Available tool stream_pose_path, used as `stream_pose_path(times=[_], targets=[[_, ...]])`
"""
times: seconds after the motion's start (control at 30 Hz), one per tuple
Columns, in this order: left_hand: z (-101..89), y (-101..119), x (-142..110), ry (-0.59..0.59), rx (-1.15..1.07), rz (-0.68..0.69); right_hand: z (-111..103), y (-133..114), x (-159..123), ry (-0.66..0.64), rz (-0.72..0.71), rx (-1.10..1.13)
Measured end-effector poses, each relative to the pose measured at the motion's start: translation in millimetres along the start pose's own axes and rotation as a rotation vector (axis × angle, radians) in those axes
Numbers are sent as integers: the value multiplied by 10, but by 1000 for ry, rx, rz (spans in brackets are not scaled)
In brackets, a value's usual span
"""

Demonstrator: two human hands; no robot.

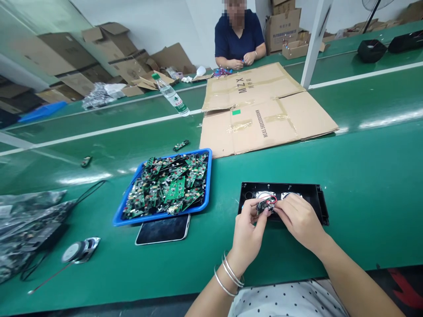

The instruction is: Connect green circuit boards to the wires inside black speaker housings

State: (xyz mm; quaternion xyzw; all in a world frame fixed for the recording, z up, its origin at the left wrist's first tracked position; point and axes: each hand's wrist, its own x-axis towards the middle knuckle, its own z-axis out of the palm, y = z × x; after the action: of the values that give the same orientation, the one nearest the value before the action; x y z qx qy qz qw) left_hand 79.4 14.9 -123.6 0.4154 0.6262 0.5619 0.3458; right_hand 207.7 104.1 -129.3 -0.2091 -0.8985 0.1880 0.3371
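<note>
My left hand (248, 226) grips a small circuit board (264, 205) between thumb and fingers, above a black speaker housing (313, 200). A red wire (271, 197) loops at the board's upper right. My right hand (299, 218) meets the board from the right, thumb and fingers pinched near the wire's end; what lies in that pinch is too small to make out. Two silver speakers sit inside the housing, the left speaker (265, 194) and the right speaker (291, 195), both partly covered by my hands.
Left of the housing, a blue tray (209, 185) heaped with circuit boards overlaps a phone (161, 231). A loose speaker (77, 252) and plastic-bagged parts (29, 229) lie further left. Beyond are flattened cardboard (264, 114), a water bottle (172, 96) and a person (239, 37) seated opposite.
</note>
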Motion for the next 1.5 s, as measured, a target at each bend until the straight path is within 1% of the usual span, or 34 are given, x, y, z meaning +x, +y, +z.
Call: stream_pose_path(times=[0.13, 0.23, 0.3, 0.47, 0.63, 0.77, 0.83, 0.9, 0.93, 1.0, 1.07, 1.13, 1.17, 1.23, 1.33, 1.4, 1.5], targets=[[-8, 9, -1, -7, 23, 3, 18, 15, -20, -5, 12, 15], [-20, 22, -2, -21, 34, 28, 42, 38, -44, 32, 89, 66], [-27, 29, -5, -33, 43, 33, 56, 55, -54, 42, 115, 75], [-19, 35, -20, -29, -4, 7, 65, 74, -54, 20, 88, 40], [-14, 45, -15, -50, 3, -3, 69, 67, -56, 3, 123, 43], [-8, 73, 3, -43, -23, -47, 82, 78, -59, 3, 140, 26], [-10, 92, 13, -39, -26, -47, 78, 86, -53, -2, 147, 27], [-20, 113, 22, -50, 34, -16, 60, 84, -39, -9, 152, 30], [-29, 123, 26, -58, 106, 20, 45, 80, -30, -19, 152, 34], [-51, 140, 35, -68, 307, 136, 9, 65, -14, -70, 149, 63], [-69, 153, 44, -58, 485, 282, -24, 52, -4, -149, 146, 119], [-75, 159, 57, -36, 593, 399, -46, 48, -2, -214, 156, 185], [-72, 161, 65, -25, 626, 434, -51, 50, -3, -230, 165, 213], [-53, 167, 86, -4, 665, 454, -50, 55, -6, -230, 174, 248], [4, 194, 124, -8, 661, 402, -29, 54, -16, -187, 166, 225], [48, 217, 151, -18, 676, 364, -5, 46, -28, -137, 162, 137], [91, 235, 187, -14, 730, 336, 34, 46, -57, -72, 168, -68]])
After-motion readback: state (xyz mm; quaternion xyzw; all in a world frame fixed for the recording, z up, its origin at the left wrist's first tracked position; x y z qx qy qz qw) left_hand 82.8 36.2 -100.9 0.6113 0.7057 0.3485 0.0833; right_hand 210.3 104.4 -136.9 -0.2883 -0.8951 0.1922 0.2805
